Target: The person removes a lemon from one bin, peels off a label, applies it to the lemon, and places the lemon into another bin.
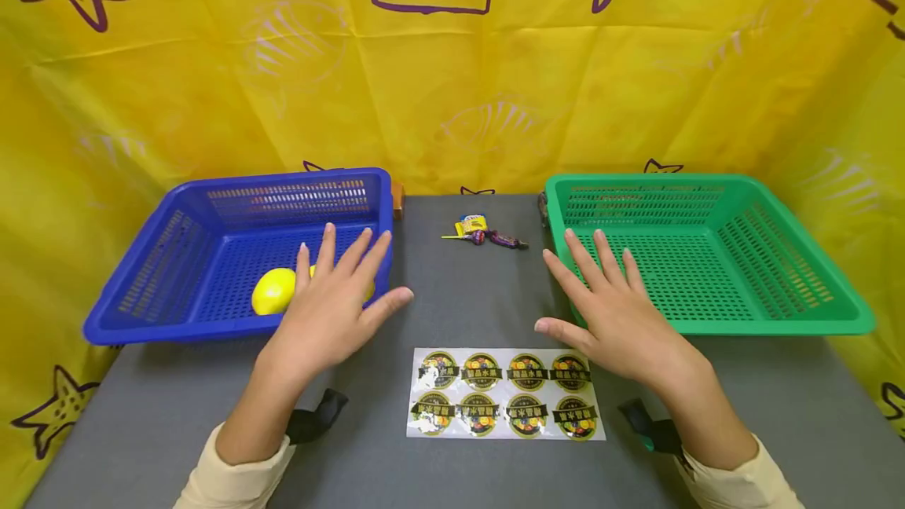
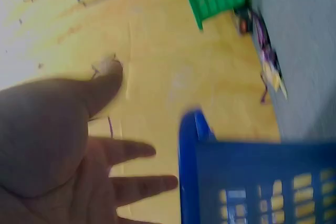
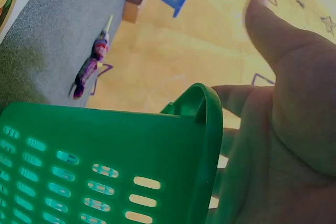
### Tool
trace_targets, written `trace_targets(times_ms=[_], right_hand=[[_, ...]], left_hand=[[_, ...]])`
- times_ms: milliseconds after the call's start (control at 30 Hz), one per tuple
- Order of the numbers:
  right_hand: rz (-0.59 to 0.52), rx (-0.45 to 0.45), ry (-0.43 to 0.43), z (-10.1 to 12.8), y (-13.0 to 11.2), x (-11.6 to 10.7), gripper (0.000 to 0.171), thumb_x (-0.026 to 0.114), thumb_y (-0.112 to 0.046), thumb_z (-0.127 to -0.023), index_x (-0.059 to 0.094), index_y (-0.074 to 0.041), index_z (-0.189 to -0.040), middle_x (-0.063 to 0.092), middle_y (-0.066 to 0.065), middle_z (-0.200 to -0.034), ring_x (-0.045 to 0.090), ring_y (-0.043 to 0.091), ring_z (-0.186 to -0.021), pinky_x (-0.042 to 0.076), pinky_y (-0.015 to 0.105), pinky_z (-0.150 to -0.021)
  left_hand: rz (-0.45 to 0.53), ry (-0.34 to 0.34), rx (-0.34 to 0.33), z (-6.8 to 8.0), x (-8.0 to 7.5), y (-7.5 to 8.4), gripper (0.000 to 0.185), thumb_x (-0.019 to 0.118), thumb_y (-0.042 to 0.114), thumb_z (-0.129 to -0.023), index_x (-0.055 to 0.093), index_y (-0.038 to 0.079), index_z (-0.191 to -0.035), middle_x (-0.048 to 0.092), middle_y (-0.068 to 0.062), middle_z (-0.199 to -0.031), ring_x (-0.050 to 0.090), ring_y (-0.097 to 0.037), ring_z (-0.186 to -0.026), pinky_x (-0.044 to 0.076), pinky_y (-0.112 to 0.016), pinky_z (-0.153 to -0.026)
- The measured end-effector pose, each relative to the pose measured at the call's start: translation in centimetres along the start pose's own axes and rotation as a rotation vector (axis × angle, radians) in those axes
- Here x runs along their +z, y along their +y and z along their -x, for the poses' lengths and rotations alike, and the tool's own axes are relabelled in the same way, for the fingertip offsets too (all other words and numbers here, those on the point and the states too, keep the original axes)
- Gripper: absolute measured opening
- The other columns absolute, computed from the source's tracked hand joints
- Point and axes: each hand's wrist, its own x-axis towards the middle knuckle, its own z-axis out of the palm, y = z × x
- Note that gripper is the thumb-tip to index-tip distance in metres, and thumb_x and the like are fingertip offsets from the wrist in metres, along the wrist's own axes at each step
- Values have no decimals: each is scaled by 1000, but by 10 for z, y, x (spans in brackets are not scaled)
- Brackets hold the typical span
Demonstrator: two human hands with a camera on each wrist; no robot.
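My left hand (image 1: 332,309) hovers, fingers spread, over the near right corner of a blue plastic basket (image 1: 177,332). Inside that basket lies a lemon-like yellow fruit (image 1: 272,291), with more yellow partly hidden behind the hand. On the other side, my right hand (image 1: 615,320) is spread above the near left corner of a green plastic basket (image 1: 771,326). Neither hand holds anything. In the left wrist view the thumb and fingers stand apart beside the blue basket wall (image 2: 231,169). The right wrist view shows the fingers partly behind the green rim (image 3: 212,129); contact is unclear.
A white sheet of round fruit-print stickers (image 1: 505,393) lies between the forearms. Farther back are a lollipop (image 1: 477,237), a purple-wrapped candy (image 1: 505,240) and a yellow packet (image 1: 470,224). A brown block (image 1: 397,201) shows behind the blue basket. Yellow patterned cloth (image 1: 452,100) surrounds the grey table.
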Motion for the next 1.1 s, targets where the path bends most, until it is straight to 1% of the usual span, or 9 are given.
trace_targets(times_ms=[100, 200, 300, 433, 600, 733, 867, 1033, 1100], right_hand=[[1, -1, -9, 1, 2, 0, 86, 55, -60, -96, 20, -16, -161, 1, 14, -167, -10, 42, -149, -1, 68, -113], [-7, 0, -33, 2, 3, 1, 86, 57, -60, -95, 25, -14, -160, 4, 16, -166, -6, 44, -149, 5, 70, -112], [-18, -1, -62, 2, 3, 4, 85, 60, -58, -94, 28, -13, -160, 5, 17, -166, -4, 45, -149, 9, 71, -111], [-5, 1, -72, 2, 3, 9, 84, 66, -52, -93, 30, -14, -159, 6, 17, -166, 0, 46, -149, 12, 71, -110], [26, -3, -45, 1, 4, 14, 84, 69, -50, -92, 32, -15, -158, 6, 16, -166, 5, 45, -149, 15, 71, -110], [38, -14, -23, 1, 5, 17, 83, 70, -48, -92, 33, -14, -158, 7, 16, -166, 10, 45, -148, 20, 70, -109], [31, -32, 2, 1, 5, 20, 83, 71, -46, -92, 33, -13, -158, 9, 16, -166, 14, 46, -148, 27, 68, -108], [37, -45, 15, 0, 7, 22, 83, 72, -45, -91, 34, -12, -157, 9, 18, -166, 16, 46, -147, 29, 67, -107], [42, -48, 19, -1, 8, 22, 82, 72, -45, -91, 35, -12, -157, 10, 17, -166, 16, 46, -147, 30, 67, -107]], left_hand=[[38, 30, -60, -6, -7, -15, 67, 55, 44, -102, 36, 10, -156, 41, -22, -153, 12, -54, -145, 5, -74, -110], [41, -14, -79, -13, -9, -30, 58, 63, 30, -99, 46, 4, -148, 50, -25, -144, 23, -58, -140, 14, -75, -107], [42, -82, -53, -20, -10, -42, 55, 67, 30, -96, 55, 1, -140, 56, -26, -137, 33, -58, -134, 23, -73, -106], [59, -192, -10, -31, -12, -54, 62, 73, 37, -90, 57, 0, -138, 60, -25, -131, 51, -48, -123, 39, -64, -100], [36, -350, -3, -46, -14, -61, 64, 79, 31, -84, 58, 3, -138, 61, -22, -129, 56, -38, -110, 45, -56, -94], [31, -438, -3, -55, -9, -62, 59, 78, 24, -82, 61, 5, -135, 62, -20, -124, 54, -35, -104, 46, -50, -88], [23, -449, 21, -60, -1, -64, 53, 79, 18, -80, 65, 5, -129, 64, -16, -115, 54, -34, -101, 46, -47, -83], [17, -384, 99, -62, 3, -66, 45, 79, 12, -77, 68, 4, -120, 65, -11, -102, 55, -31, -93, 46, -45, -80], [25, -357, 120, -61, 4, -68, 46, 80, 14, -78, 68, 2, -120, 66, -11, -103, 56, -31, -93, 46, -45, -82]])
